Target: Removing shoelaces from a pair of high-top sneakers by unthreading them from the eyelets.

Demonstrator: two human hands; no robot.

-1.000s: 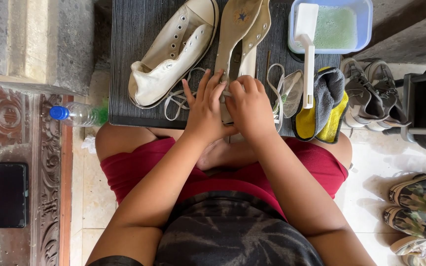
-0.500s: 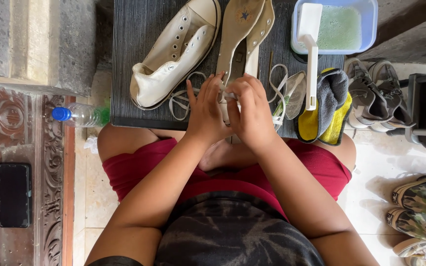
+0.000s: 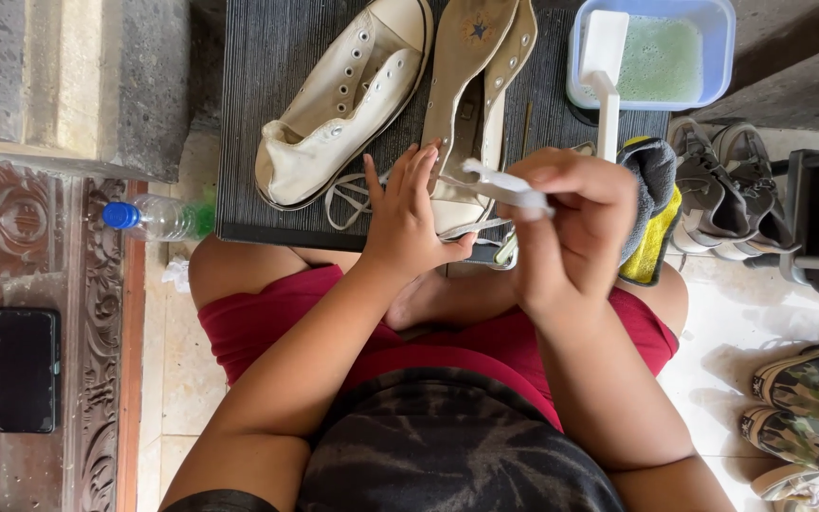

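I sit at a dark ribbed mat (image 3: 267, 104) with two cream canvas high-top shoes on it. One shoe (image 3: 338, 104) lies on its side at the left; the other (image 3: 471, 85) lies next to it with its sole side showing. My right hand (image 3: 571, 228) is raised and pinches a white shoelace (image 3: 500, 185) that runs across to my left hand (image 3: 409, 213). My left hand's fingers are spread, touching the lace near the second shoe. More loose lace (image 3: 348, 204) lies on the mat's front edge.
A blue tub of soapy greenish water (image 3: 713, 57) with a white brush (image 3: 604, 66) stands at the back right. A grey and yellow cloth (image 3: 651, 209) lies below it. Other shoes (image 3: 722, 190) crowd the right. A water bottle (image 3: 158, 218) and dark phone (image 3: 26, 370) lie left.
My hands were pressed together over the shoe's lace. My right hand has since lifted up and to the right, drawing the lace out, and my left hand has opened.
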